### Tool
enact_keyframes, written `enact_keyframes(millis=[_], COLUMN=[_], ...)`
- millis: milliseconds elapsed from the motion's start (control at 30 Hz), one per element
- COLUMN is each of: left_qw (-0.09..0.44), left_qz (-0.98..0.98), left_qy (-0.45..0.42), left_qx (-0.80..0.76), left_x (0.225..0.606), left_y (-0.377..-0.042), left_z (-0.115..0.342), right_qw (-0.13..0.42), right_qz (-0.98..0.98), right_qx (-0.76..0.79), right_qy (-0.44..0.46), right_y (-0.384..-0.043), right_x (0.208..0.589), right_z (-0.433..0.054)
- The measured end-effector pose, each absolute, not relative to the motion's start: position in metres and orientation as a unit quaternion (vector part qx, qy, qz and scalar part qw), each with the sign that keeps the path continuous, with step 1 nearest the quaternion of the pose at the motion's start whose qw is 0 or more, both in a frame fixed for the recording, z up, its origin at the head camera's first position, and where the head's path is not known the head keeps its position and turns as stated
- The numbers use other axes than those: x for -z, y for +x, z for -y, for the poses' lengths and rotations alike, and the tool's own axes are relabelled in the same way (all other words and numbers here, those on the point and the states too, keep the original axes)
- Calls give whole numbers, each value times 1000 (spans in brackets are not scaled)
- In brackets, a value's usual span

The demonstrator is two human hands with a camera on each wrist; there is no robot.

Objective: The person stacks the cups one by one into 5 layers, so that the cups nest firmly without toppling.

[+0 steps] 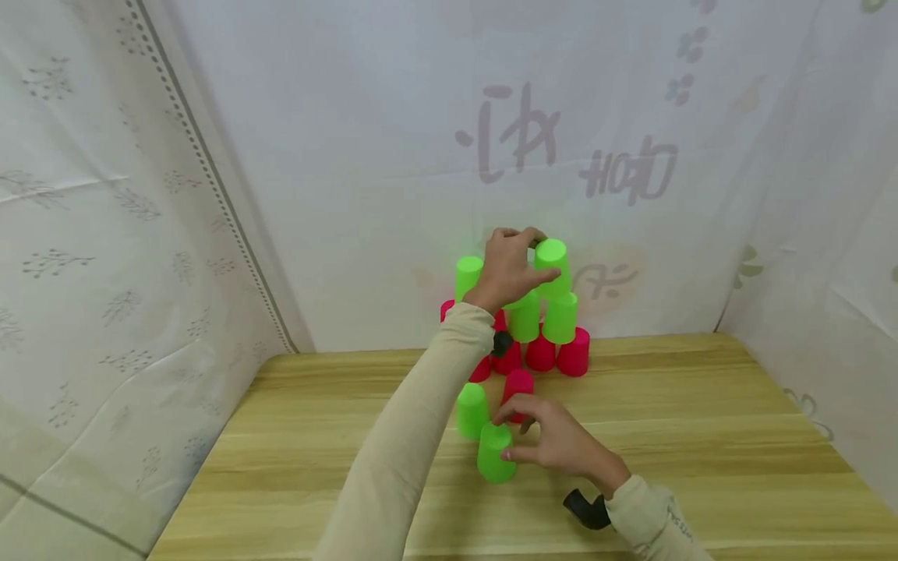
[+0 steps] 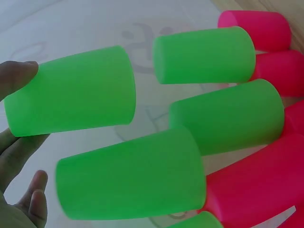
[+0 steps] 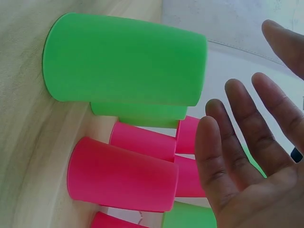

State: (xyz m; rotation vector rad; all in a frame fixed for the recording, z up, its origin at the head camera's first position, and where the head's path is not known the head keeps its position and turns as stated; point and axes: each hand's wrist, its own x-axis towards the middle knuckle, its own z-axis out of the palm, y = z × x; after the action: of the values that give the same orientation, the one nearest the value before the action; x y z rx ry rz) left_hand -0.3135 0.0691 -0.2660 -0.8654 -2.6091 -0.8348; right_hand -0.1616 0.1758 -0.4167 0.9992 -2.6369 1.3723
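My left hand (image 1: 508, 273) pinches an upside-down green cup (image 1: 552, 265) near its closed end, between thumb and fingers. In the left wrist view a gap separates this held cup (image 2: 71, 95) from the other green cups (image 2: 204, 57), which stand on red cups (image 2: 266, 175). My right hand (image 1: 564, 440), fingers spread, is beside an upside-down green cup (image 1: 496, 460) on the table. The right wrist view shows that green cup (image 3: 126, 59) apart from the fingers of the right hand (image 3: 256, 175). Behind it stand another green cup (image 1: 472, 409) and a red cup (image 1: 519, 386).
Red cups (image 1: 574, 352) form the bottom row of the stack at the back of the wooden table (image 1: 295, 460), close to a white patterned cloth (image 1: 379, 234). Cloth also hangs at both sides. A black band piece (image 1: 588, 510) sits at the right wrist.
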Motion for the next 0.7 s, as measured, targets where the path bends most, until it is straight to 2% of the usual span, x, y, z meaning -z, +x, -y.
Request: enact_keyframes(millis=[433,700], left_qw=[129,163], left_qz=[932,943], left_qy=[-274,-278], left_qx=[198,79], left_x=[278,281], left_y=[-321,-323], left_z=[-71,-79], right_qw=[7,0], right_qz=[842,839], right_qx=[-448,-457], right_qy=[302,296], right_y=[-159,-159], right_x=[423,423], right_z=[-178,-181])
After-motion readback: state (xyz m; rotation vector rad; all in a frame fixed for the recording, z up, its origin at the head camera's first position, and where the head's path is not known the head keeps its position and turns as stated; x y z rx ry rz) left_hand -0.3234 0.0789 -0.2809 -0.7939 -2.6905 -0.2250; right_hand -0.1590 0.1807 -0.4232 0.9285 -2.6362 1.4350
